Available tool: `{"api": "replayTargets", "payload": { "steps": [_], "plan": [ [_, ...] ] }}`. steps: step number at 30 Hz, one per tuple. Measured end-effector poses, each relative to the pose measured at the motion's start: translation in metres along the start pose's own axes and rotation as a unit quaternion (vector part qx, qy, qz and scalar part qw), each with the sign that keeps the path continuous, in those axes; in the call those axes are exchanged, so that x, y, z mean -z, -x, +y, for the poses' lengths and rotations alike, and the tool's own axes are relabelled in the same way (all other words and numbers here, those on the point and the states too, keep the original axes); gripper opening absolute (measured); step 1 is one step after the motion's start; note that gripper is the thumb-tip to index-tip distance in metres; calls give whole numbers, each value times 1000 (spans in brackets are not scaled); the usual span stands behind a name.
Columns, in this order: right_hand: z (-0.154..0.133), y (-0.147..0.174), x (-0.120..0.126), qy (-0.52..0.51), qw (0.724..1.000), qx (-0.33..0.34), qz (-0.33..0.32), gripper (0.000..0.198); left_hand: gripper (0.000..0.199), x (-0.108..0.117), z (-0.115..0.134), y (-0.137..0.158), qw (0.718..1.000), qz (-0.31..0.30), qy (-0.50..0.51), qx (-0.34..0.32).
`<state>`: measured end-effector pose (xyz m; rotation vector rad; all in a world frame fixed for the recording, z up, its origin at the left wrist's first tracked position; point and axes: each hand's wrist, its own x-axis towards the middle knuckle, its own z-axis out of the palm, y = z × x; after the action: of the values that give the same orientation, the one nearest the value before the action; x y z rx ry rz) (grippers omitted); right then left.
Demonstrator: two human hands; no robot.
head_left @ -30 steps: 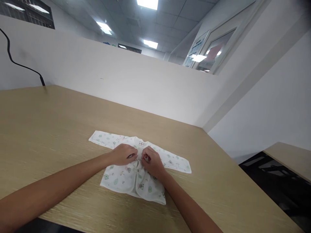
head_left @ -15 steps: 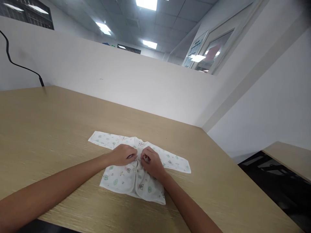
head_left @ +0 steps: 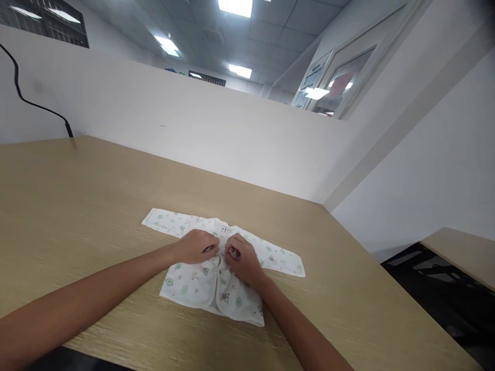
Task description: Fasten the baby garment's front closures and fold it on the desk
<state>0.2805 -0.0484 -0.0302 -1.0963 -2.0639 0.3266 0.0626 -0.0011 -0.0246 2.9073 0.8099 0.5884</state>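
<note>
A small white baby shirt (head_left: pixel 189 286) with green and grey prints lies front side up, its sleeves spread to both sides and its collar away from me. My left hand (head_left: pixel 198 246) is closed at the left edge of the front opening, fingers pinching the cloth near the chest. Close beside it, my right hand (head_left: pixel 242 257) pinches the right edge, thumb and forefinger curled together. The fingertips are a small gap apart. Whatever fastener may be between them is too small to make out. Below the hands, the front edges hang slightly apart.
The shirt rests on a light wooden table (head_left: pixel 96 206). A white partition (head_left: pixel 216 139) rises along its far edge. At the far left a black cable (head_left: pixel 42 107) runs down to the tabletop. Another table (head_left: pixel 464 252) with a dark underside stands at the right.
Both hands keep their grip on the shirt front in almost the same place. The whole view has shifted very slightly.
</note>
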Motion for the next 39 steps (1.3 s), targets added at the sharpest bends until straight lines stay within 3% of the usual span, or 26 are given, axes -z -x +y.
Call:
{"api": "replayTargets", "payload": {
  "steps": [39],
  "plan": [
    [1,0,0,6,1000,5,-4,20,25,-1,0,0,1000,1,-9,-5]
  ]
}}
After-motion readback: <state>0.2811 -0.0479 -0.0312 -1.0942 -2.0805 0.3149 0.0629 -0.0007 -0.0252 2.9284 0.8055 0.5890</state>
